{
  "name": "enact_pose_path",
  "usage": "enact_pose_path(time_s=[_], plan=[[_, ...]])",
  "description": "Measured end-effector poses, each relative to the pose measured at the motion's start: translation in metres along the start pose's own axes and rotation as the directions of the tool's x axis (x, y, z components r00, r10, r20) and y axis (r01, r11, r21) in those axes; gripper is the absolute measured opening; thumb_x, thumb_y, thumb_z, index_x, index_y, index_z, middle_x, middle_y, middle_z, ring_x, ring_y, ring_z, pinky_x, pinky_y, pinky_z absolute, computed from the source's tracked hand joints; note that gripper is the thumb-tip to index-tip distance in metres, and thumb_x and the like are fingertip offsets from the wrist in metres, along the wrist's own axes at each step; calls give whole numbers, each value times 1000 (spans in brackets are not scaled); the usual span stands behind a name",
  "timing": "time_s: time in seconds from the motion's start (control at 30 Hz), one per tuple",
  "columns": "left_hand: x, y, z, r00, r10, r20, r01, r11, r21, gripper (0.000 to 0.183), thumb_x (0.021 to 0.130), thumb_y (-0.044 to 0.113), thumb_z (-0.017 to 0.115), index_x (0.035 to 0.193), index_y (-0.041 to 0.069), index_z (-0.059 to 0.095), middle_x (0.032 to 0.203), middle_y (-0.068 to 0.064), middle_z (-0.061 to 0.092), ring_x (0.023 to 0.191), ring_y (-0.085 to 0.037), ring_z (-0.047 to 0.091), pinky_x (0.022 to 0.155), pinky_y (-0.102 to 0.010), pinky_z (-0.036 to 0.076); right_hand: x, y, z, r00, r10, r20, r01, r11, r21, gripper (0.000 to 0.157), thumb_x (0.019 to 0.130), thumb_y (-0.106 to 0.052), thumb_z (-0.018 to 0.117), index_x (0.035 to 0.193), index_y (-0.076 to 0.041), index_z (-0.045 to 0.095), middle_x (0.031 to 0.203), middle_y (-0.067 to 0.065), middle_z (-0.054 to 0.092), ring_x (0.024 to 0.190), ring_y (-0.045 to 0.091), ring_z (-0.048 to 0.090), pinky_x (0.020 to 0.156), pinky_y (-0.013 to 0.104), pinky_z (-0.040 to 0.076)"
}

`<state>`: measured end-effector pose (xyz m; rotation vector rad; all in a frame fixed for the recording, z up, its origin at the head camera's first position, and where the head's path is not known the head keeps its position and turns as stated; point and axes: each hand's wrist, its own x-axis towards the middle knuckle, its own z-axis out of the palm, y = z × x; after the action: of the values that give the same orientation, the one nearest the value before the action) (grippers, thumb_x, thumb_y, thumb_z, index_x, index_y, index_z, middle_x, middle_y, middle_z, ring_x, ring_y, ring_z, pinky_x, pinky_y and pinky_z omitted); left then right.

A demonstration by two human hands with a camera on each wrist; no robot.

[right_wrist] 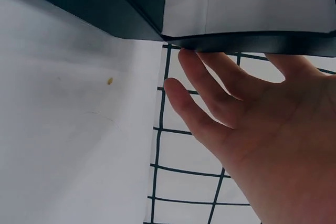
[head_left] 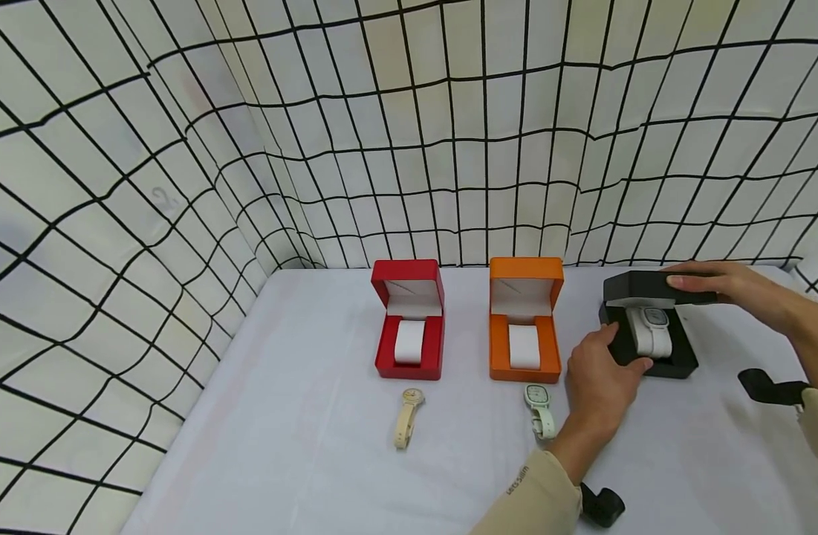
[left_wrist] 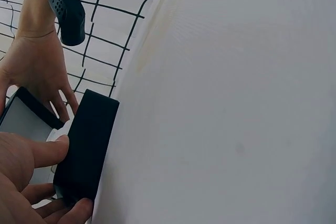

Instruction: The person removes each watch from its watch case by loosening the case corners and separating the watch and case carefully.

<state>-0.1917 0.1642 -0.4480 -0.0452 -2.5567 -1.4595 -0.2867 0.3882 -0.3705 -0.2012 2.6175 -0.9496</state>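
A black watch box stands at the right of the table, its lid partly raised. Inside, a white watch is wrapped round a white cushion. My left hand grips the front left of the base; in the left wrist view its thumb lies over the edge with fingers at the side. My right hand holds the lid's right end, thumb in front; its other fingers reach behind the lid in the right wrist view.
An open red watch box and an open orange watch box hold white cushions. In front lie a cream-coloured watch and a pale green watch. A white wall with black grid borders the white table.
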Motion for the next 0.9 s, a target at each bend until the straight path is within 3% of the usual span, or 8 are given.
enact_pose_path(time_s=[0.1, 0.23, 0.37, 0.47, 0.6, 0.67, 0.77, 0.9], plan=[[1, 0, -1, 1000, 5, -1, -5, 1000, 1, 59, 78, 30, 93, 133, 22, 72, 127, 7, 74, 119, -7, 69, 95, -27, 58, -2, 0, 8, 998, -41, -55, 42, 999, 12, 70, 109, -47, 43, 160, -1, 35, 160, 27, 37, 125, 13, 54, 102, 59, 42], [2, 0, -1, 1000, 18, -4, -18, 1000, 6, 59, 79, 29, 93, 134, 20, 72, 128, 5, 74, 118, -8, 69, 95, -27, 58, -6, 2, 21, 985, -97, -141, 101, 995, 25, 56, 109, -42, 47, 156, -13, 45, 149, -2, 45, 105, -19, 45, 96, 41, 42], [1, 0, 1, 1000, 14, 5, -14, 1000, 11, 59, 79, 30, 93, 134, 21, 72, 127, 6, 74, 118, -8, 69, 95, -27, 58, -12, 4, 33, 958, -127, -258, 156, 983, 95, 47, 108, -39, 52, 152, -21, 50, 156, -12, 42, 120, -19, 40, 100, 41, 36], [-1, -1, 2, 1000, 12, 15, -13, 1000, 9, 59, 79, 31, 92, 134, 22, 71, 127, 7, 74, 118, -7, 69, 95, -27, 58, -16, 0, 42, 914, -151, -376, 216, 966, 138, 41, 107, -35, 58, 144, -18, 57, 160, -19, 43, 128, -19, 37, 106, 28, 35], [-1, -1, 1, 1000, 21, 13, -21, 1000, 13, 59, 79, 31, 92, 134, 22, 71, 128, 6, 74, 119, -8, 69, 95, -28, 58, -18, -7, 51, 849, -215, -483, 326, 932, 157, 33, 104, -24, 65, 133, -9, 63, 148, -24, 54, 129, -17, 45, 93, 4, 36], [0, -1, 1, 1000, 24, 6, -24, 999, 22, 59, 79, 31, 92, 133, 22, 72, 128, 6, 74, 119, -8, 69, 95, -28, 58, -20, -10, 55, 829, -240, -506, 359, 921, 151, 31, 103, -20, 66, 132, -9, 65, 141, -27, 56, 125, -16, 48, 88, 2, 38], [1, -1, 1, 1000, 29, 2, -29, 999, 33, 59, 79, 31, 93, 133, 22, 71, 128, 6, 74, 118, -8, 70, 94, -28, 59, -23, -12, 58, 820, -252, -515, 366, 921, 132, 32, 102, -19, 67, 133, -10, 66, 138, -27, 56, 124, -15, 48, 87, 1, 37], [0, -1, 0, 999, 31, 5, -32, 999, 39, 60, 79, 31, 92, 134, 21, 71, 128, 5, 74, 117, -8, 70, 93, -28, 59, -27, -11, 60, 836, -231, -497, 315, 945, 91, 40, 100, -22, 71, 138, -17, 64, 140, -27, 51, 121, -16, 44, 85, 0, 33]])
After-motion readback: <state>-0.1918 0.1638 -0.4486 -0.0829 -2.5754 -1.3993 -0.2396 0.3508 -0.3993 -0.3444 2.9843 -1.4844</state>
